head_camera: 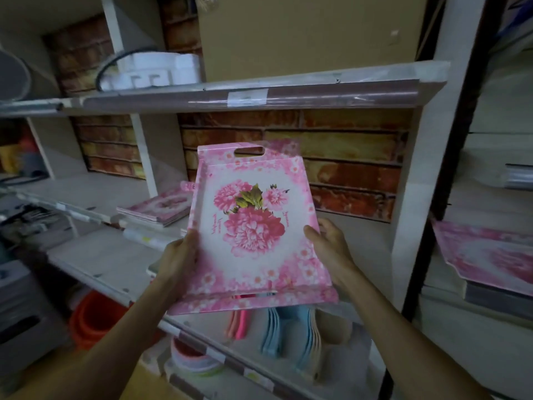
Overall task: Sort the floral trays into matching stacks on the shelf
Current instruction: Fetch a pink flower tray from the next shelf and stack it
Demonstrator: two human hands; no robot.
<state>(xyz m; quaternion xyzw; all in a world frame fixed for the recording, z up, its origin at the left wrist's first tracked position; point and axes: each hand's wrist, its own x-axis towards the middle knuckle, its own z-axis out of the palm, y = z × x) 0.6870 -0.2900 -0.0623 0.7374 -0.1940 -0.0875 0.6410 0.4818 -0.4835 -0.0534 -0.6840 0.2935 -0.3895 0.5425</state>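
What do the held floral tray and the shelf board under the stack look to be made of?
Floral tray: probably rigid plastic or melamine with a printed, slightly glossy face; thin moulded rim and cut-out handle slot. Shelf board: pale, matte, likely laminated wood or painted board; flat slab with a label strip along the front edge.

Middle shelf [95, 255]: pale board with a worn front edge and label strips. A low stack of pink floral trays [157, 209] lies flat on it at the left, near a white upright divider [144, 151]. The rest of the board visible to the right of the stack is bare up to the brick-pattern backing.

Upper shelf [288, 95]: front edge under clear plastic film with a white label. On it stand a large cardboard box [311, 33] and, to its left, white foam packing [150, 70] with a black cable looped round it.

Adjacent right-hand shelf [444, 290]: a second pile of pink floral trays [487, 255] lies flat, overhanging its edge.
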